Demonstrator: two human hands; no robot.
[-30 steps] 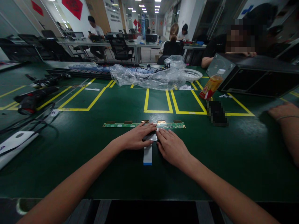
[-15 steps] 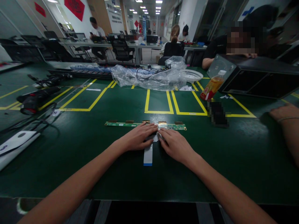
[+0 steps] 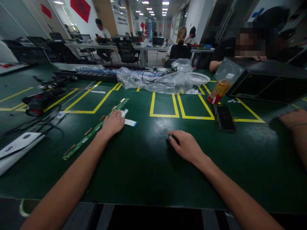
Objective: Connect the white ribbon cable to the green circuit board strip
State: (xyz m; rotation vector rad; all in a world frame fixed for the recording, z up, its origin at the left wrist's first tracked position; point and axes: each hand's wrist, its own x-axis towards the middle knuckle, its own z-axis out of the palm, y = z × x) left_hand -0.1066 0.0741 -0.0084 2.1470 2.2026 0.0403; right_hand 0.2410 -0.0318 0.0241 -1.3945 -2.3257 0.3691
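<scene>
My left hand (image 3: 113,122) is closed around the middle of a long, narrow green circuit board (image 3: 83,140), which lies slantwise at the left, its far end pointing away from me. Under the fingers a white flat ribbon cable (image 3: 130,122) with a blue end sticks out to the right, and a short white strip (image 3: 124,112) shows above it. Resting low over the bare tabletop, my right hand (image 3: 185,143) has its fingers curled and the thumb close to the fingertips. A tiny dark-and-pale edge shows at the thumb tip; what it is stays unclear.
Clear plastic wrap (image 3: 153,80) and a white basket (image 3: 198,78) lie at the back. To the right are a drink bottle (image 3: 219,89), a dark blurred phone-like item (image 3: 225,118), a black case (image 3: 268,80) and a co-worker's arm (image 3: 295,119). Cables (image 3: 51,116) and a white device (image 3: 20,148) lie left.
The board with its ribbon cable has gone from the centre to the left in my left hand and turned from crosswise to slanted. My right hand has come off it and stays near its place.
</scene>
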